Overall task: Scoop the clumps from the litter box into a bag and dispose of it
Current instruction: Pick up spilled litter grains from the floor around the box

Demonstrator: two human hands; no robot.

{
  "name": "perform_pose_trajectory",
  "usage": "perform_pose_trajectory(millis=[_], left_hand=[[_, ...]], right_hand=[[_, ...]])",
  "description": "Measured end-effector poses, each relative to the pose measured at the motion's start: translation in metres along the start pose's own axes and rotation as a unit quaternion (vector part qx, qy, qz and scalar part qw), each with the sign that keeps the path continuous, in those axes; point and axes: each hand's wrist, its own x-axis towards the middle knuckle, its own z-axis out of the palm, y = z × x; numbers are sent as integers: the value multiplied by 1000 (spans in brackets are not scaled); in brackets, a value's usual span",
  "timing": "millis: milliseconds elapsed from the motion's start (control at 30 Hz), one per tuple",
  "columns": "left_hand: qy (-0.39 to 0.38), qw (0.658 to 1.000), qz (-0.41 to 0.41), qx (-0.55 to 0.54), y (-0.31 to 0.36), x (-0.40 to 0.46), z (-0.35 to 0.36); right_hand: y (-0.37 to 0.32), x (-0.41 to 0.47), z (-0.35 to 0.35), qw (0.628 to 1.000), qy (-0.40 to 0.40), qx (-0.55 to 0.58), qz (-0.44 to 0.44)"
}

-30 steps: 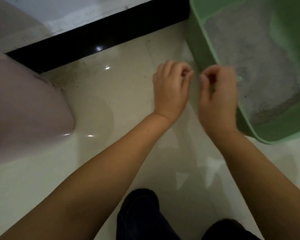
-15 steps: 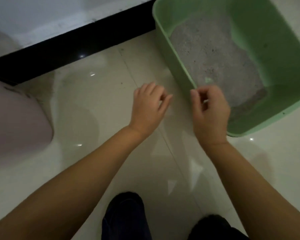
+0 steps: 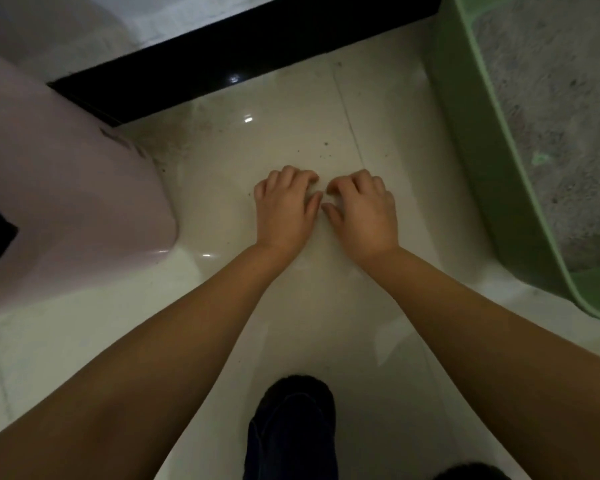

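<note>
The green litter box point(image 3: 482, 188) stands on the floor at the right and holds grey litter point(image 3: 551, 126) with a small green speck in it. My left hand point(image 3: 284, 209) and my right hand point(image 3: 364, 213) hover side by side over the tiles, left of the box. Their fingers are curled and the thumbs almost meet. A thin clear bag point(image 3: 329, 271) shows only as a faint film beneath the hands, and both seem to pinch its edge. No scoop is in view.
A pale pink rounded object point(image 3: 66, 202) fills the left side. A black strip point(image 3: 239, 53) runs along the wall base at the back. Loose litter grains point(image 3: 326, 147) dot the glossy tiles. My dark shoes point(image 3: 291, 427) are at the bottom.
My hands have come together and dropped lower over the tiles, away from the box rim. The view has swung left, so the litter box now sits at the far right.
</note>
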Motion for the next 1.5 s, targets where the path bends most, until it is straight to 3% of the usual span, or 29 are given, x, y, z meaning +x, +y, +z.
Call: perform_pose_trajectory(millis=[267, 500, 767, 867, 967, 1033, 1100, 1167, 1267, 1333, 1400, 1500], left_hand=[[70, 997, 29, 14, -5, 7, 13], [61, 998, 3, 23, -6, 6, 7], [39, 998, -47, -5, 12, 13, 0], [91, 989, 41, -112, 71, 20, -22], [105, 947, 216, -212, 156, 31, -39], [32, 930, 331, -155, 203, 36, -42], [-88, 918, 387, 11, 226, 40, -33], [-120, 919, 371, 58, 222, 45, -26], [-13, 945, 316, -85, 186, 48, -34], [79, 958, 218, -172, 139, 51, -33], [82, 980, 96, -157, 87, 55, -25], [38, 995, -15, -91, 32, 53, -12]], right_hand=[[-1, 7, 12, 997, 70, -12, -8], [-1, 7, -4, 999, 49, 22, -10], [16, -20, -98, 971, 216, 104, 14], [42, -32, -137, 939, 325, 103, 41], [78, -50, -160, 917, 358, 101, 145], [105, -63, -166, 917, 314, 98, 227], [126, -71, -167, 927, 220, 56, 298], [128, -72, -170, 933, 186, 26, 307], [90, -58, -169, 933, 298, 38, 198], [49, -44, -153, 945, 312, 46, 80], [26, -25, -119, 975, 214, 52, 33], [25, 4, -64, 991, 80, 71, 85]])
